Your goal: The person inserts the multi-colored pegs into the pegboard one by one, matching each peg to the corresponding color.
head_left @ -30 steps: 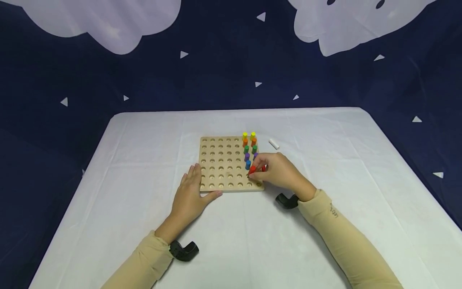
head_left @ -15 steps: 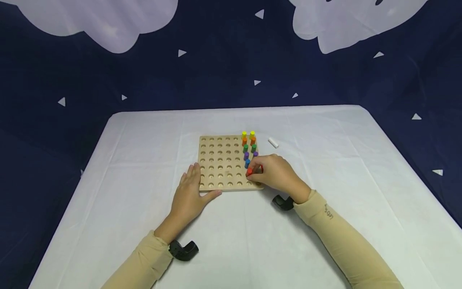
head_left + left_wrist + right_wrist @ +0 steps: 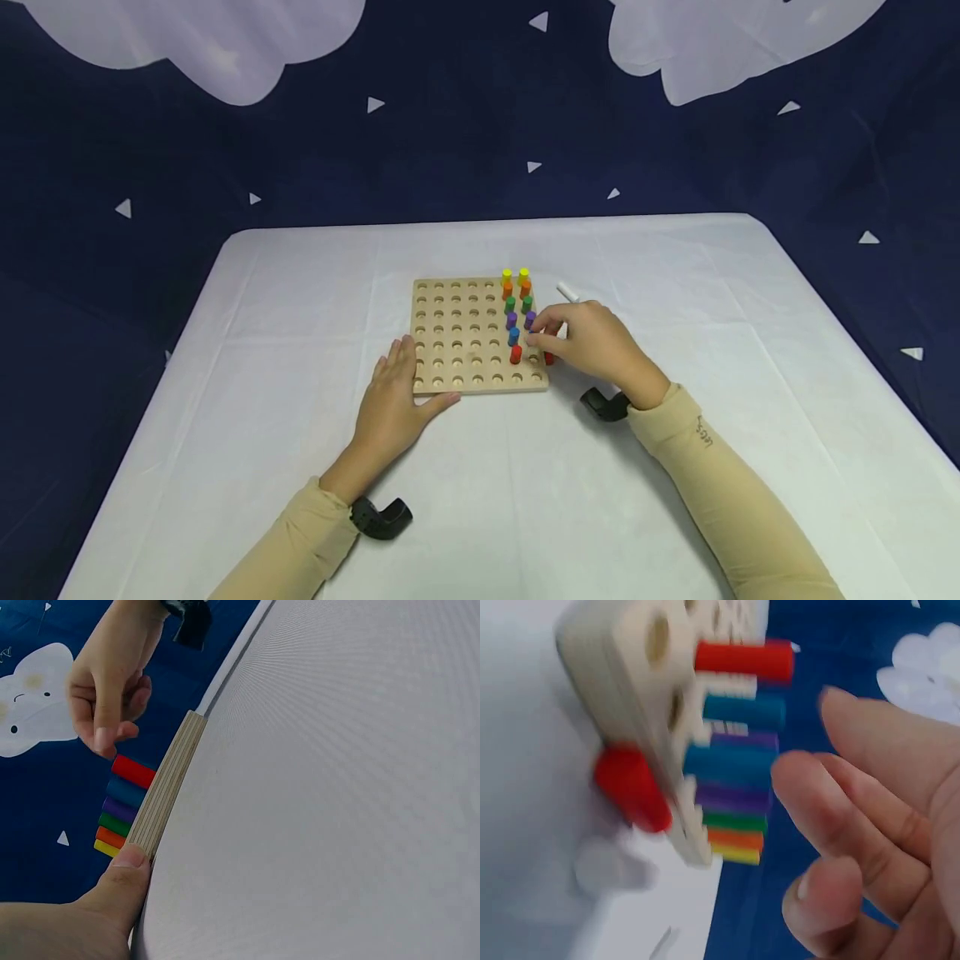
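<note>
A square wooden pegboard point(image 3: 467, 353) lies on the table with two columns of coloured pegs at its right side. My left hand point(image 3: 390, 408) rests along the board's left edge, thumb point(image 3: 124, 889) against its front side. My right hand point(image 3: 600, 342) hovers over the right edge, loosely bent and holding nothing. In the right wrist view its fingertips point(image 3: 802, 776) are close to a blue peg point(image 3: 731, 763); contact is hard to tell. A red peg point(image 3: 516, 355) stands in the inner column, in front of another blue peg point(image 3: 513, 337).
A loose red peg point(image 3: 550, 359) lies against the board's right side, partly hidden in the head view. Farther back lies a white peg point(image 3: 567, 292), its near end behind the right hand. White cloth covers the table point(image 3: 480, 483); a dark blue curtain point(image 3: 450, 150) hangs behind.
The right hand has set the red peg upright in the inner column and let go of it. It has since moved back and right, above the outer column. The left hand has stayed put.
</note>
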### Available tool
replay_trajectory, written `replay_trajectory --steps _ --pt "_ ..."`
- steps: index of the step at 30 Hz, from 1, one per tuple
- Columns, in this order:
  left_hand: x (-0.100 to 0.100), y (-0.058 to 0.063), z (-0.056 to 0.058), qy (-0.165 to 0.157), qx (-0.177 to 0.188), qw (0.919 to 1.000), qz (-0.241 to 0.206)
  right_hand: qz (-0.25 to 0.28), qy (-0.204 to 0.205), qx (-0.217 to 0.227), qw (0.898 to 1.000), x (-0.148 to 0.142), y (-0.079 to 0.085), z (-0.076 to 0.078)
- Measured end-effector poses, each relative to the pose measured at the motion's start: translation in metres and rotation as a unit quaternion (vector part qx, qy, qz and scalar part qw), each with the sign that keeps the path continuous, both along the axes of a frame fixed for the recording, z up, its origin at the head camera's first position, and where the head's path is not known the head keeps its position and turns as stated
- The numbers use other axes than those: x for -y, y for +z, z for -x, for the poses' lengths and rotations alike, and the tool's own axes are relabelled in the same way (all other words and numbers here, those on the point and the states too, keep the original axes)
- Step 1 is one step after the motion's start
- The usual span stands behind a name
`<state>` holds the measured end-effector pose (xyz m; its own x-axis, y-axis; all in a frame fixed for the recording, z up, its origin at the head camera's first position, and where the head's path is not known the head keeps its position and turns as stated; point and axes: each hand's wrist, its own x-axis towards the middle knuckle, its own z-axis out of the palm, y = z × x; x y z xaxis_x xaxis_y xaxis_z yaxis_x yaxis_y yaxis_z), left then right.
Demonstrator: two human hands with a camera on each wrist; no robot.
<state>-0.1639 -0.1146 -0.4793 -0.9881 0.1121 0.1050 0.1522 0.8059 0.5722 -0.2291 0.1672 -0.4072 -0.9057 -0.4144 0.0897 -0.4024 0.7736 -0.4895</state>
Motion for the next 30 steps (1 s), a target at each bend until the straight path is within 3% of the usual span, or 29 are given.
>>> replay_trajectory --steps 4,9,17,30 --pt "0.000 0.000 0.000 -0.001 0.000 1.0000 0.000 -0.041 -0.030 0.016 0.999 -0.010 0.004 0.005" --pt "0.001 -0.001 0.001 -0.001 0.005 1.0000 0.001 -0.098 -0.026 0.056 0.993 -0.011 -0.002 0.008" --pt "0.000 -0.002 0.001 0.000 0.011 0.9999 -0.004 -0.137 -0.035 0.073 0.987 -0.009 -0.006 0.007" --pt "0.000 -0.002 0.002 0.000 0.013 0.9999 -0.001 -0.163 -0.043 0.039 0.985 -0.007 -0.010 0.008"
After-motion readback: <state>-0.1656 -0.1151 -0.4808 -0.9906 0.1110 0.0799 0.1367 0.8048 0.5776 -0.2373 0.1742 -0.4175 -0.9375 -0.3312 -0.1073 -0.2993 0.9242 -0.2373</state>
